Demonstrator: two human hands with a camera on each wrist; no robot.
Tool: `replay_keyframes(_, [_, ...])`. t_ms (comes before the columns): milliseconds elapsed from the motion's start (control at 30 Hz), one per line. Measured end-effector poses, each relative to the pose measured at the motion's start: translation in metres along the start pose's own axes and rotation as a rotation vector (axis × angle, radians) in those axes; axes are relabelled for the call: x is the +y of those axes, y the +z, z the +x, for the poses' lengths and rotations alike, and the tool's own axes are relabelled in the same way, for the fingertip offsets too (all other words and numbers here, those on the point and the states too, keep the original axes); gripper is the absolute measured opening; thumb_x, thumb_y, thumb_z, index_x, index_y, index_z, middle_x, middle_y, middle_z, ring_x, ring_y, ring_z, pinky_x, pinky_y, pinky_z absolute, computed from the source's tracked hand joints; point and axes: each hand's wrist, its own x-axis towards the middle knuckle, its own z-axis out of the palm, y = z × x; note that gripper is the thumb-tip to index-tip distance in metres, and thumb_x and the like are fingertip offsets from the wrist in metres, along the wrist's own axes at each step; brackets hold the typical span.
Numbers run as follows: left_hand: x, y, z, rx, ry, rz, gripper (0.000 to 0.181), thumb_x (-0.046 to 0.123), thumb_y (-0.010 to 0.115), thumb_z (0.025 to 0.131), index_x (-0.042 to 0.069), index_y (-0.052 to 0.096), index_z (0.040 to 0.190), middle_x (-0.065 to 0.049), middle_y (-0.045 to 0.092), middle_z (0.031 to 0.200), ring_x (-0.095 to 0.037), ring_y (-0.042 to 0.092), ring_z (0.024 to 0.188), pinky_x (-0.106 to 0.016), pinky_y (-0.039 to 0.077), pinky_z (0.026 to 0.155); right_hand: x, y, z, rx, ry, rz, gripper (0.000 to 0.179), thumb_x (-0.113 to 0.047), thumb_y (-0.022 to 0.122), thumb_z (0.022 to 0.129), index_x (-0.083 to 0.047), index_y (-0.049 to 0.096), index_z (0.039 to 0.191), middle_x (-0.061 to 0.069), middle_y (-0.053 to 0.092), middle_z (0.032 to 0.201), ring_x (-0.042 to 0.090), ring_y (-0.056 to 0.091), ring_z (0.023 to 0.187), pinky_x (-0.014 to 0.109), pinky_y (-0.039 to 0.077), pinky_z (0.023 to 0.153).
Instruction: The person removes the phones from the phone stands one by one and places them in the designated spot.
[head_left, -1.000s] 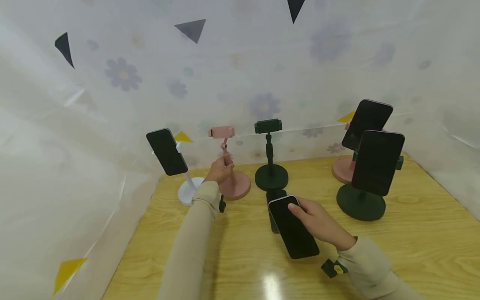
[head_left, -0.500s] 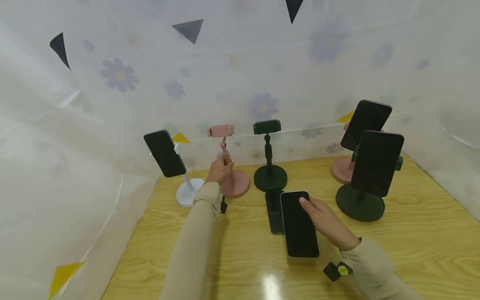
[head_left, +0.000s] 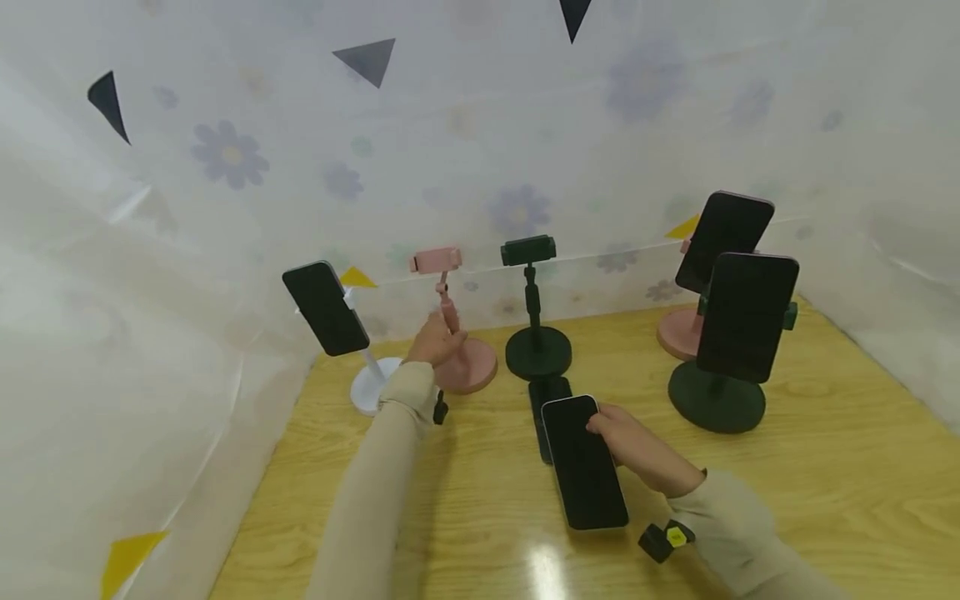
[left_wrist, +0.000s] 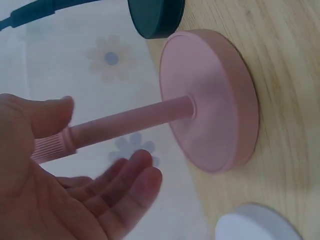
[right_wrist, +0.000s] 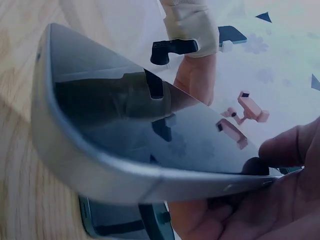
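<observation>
My left hand [head_left: 437, 340] holds the post of a pink phone stand [head_left: 472, 368], whose clamp at the top has no phone in it. In the left wrist view the thumb [left_wrist: 52, 116] lies over the ridged collar, and several lower fingers [left_wrist: 131, 192] curl loosely apart from the post. Over the wooden table, my right hand [head_left: 637, 450] grips a smartphone [head_left: 588, 467] by its right edge, thumb on the front and fingers beneath. The phone's dark screen faces up and mirrors the pink clamp in the right wrist view.
Another phone [head_left: 542, 423] lies on the table [head_left: 480, 500], partly behind the held one. A dark green stand [head_left: 537, 354] has a bare clamp. Left stands a white stand [head_left: 369, 387] bearing a phone; at right, a pink [head_left: 678, 333] and a green stand [head_left: 716, 400] carry phones.
The held phone swings right and straightens, then comes back left and slightly nearer, tilted again. My right thumb moves closer to the phone's edge. My left hand stays at the pink stand.
</observation>
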Motion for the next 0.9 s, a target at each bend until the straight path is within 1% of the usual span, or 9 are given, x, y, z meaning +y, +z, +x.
replay_keyframes(67, [0.0,-0.007,-0.011,-0.024,-0.028,0.032,0.077,0.039,0.05,0.1,-0.01,0.018,0.151,-0.033,0.034,0.152,-0.045,0.042,0.139,-0.053,0.038,0.113,-0.001,0.008,0.003,-0.023,-0.009,-0.009,0.04,-0.009,0.035,0.096,0.008,0.047,0.13,0.011,0.065,0.102,0.015,0.064,0.085,0.034,0.054,0.071])
replay_keyframes(133, [-0.002,-0.012,-0.023,-0.005,-0.026,0.059,0.078,0.039,0.05,0.1,-0.01,0.018,0.151,-0.034,0.033,0.152,-0.046,0.041,0.139,-0.053,0.038,0.113,-0.001,0.016,0.005,-0.04,-0.016,-0.021,0.04,-0.009,0.036,0.096,0.007,0.045,0.132,0.014,0.061,0.11,0.018,0.061,0.091,0.035,0.054,0.073])
replay_keyframes(300, [-0.007,-0.02,-0.059,0.07,0.052,0.019,0.069,0.037,0.048,0.103,-0.003,0.024,0.154,-0.026,0.046,0.147,-0.039,0.052,0.131,-0.051,0.047,0.105,-0.002,0.033,0.017,-0.061,-0.038,-0.041,0.041,-0.011,0.037,0.102,0.002,0.041,0.14,0.021,0.052,0.134,0.027,0.058,0.115,0.042,0.054,0.087])
replay_keyframes(367, [-0.009,-0.024,-0.074,0.08,0.095,-0.008,0.066,0.038,0.047,0.103,0.001,0.027,0.153,-0.023,0.052,0.141,-0.037,0.059,0.121,-0.05,0.051,0.098,-0.002,0.04,0.025,-0.061,-0.059,-0.056,0.034,-0.012,0.038,0.103,0.002,0.044,0.134,0.02,0.055,0.126,0.027,0.059,0.11,0.04,0.053,0.086])
replay_keyframes(467, [-0.009,-0.028,-0.094,0.071,0.149,-0.029,0.064,0.04,0.047,0.104,0.005,0.028,0.154,-0.019,0.055,0.138,-0.033,0.063,0.112,-0.047,0.054,0.089,-0.003,0.051,0.039,-0.044,-0.083,-0.106,0.025,-0.012,0.041,0.104,0.001,0.049,0.125,0.014,0.058,0.104,0.019,0.058,0.084,0.033,0.05,0.072])
replay_keyframes(600, [-0.017,-0.032,-0.115,0.051,0.16,-0.038,0.061,0.038,0.045,0.105,0.007,0.028,0.154,-0.016,0.057,0.136,-0.03,0.065,0.109,-0.044,0.055,0.085,-0.004,0.069,0.059,-0.025,-0.08,-0.125,0.024,-0.013,0.046,0.103,0.0,0.053,0.122,0.009,0.06,0.091,0.013,0.055,0.066,0.029,0.048,0.062])
replay_keyframes(667, [-0.023,-0.032,-0.123,0.037,0.148,-0.044,0.059,0.037,0.044,0.105,0.007,0.028,0.154,-0.015,0.058,0.135,-0.03,0.065,0.11,-0.044,0.055,0.085,-0.003,0.076,0.068,-0.016,-0.061,-0.122,0.021,-0.014,0.048,0.103,-0.001,0.055,0.119,0.007,0.06,0.088,0.013,0.055,0.067,0.029,0.048,0.062])
replay_keyframes(767, [-0.034,-0.029,-0.131,0.017,0.142,-0.055,0.059,0.037,0.043,0.106,0.006,0.027,0.154,-0.016,0.058,0.135,-0.031,0.065,0.111,-0.044,0.055,0.087,0.0,0.084,0.082,0.012,-0.022,-0.164,0.015,-0.016,0.049,0.103,-0.004,0.056,0.108,0.007,0.054,0.081,0.017,0.049,0.064,0.029,0.043,0.06])
replay_keyframes(900, [-0.047,-0.021,-0.138,0.002,0.129,-0.092,0.057,0.035,0.041,0.107,0.004,0.028,0.153,-0.019,0.057,0.134,-0.035,0.066,0.108,-0.044,0.055,0.085,0.005,0.092,0.1,0.047,-0.007,-0.256,0.017,-0.019,0.05,0.103,-0.003,0.057,0.106,0.009,0.056,0.085,0.019,0.051,0.07,0.03,0.042,0.062])
